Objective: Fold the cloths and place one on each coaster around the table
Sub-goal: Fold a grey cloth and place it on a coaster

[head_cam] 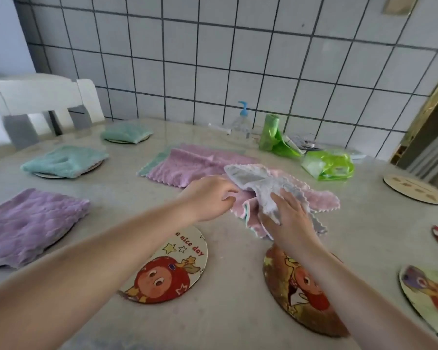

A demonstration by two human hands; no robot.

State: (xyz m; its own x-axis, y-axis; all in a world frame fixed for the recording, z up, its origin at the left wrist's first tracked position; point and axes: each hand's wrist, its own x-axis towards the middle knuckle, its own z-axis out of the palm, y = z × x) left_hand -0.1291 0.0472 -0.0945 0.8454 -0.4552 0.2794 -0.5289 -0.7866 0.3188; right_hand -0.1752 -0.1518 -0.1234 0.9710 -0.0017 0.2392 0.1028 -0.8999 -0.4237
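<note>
Nearest, two bare coasters: star coaster (167,267) under the left forearm, dark coaster (305,291) under the right wrist. Just beyond, pink cloth (283,195) bunched between both hands above the table (228,322): left hand (209,197) curled, pinching its left edge; right hand (287,217) laid on top, fingers fairly straight, a white fold over the fingertips. Farther back, purple stack (187,165) flat, and folded cloths on three left coasters: purple cloth (28,223), teal cloth (65,161), far teal cloth (125,132).
</note>
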